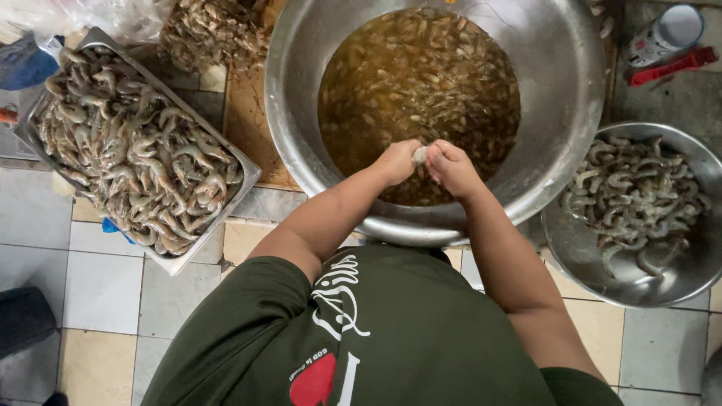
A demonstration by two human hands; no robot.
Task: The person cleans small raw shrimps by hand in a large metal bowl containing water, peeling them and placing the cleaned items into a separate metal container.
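Both of my hands meet over the near side of a large steel basin (571, 98) filled with brown water and shrimp shells. My left hand (397, 160) and my right hand (451, 167) pinch one pale shrimp (420, 155) between their fingertips. The shrimp is mostly hidden by my fingers. A rectangular steel tray (248, 174) heaped with whole grey shrimp (135, 150) lies to my left. To my right, a smaller round steel bowl (677, 278) holds peeled shrimp (632, 192).
A pile of shrimp shells (210, 30) lies behind the tray beside clear plastic bags (113, 15). A can (665, 34) and a red tool (673, 66) sit at the back right. The floor is tiled (98, 286).
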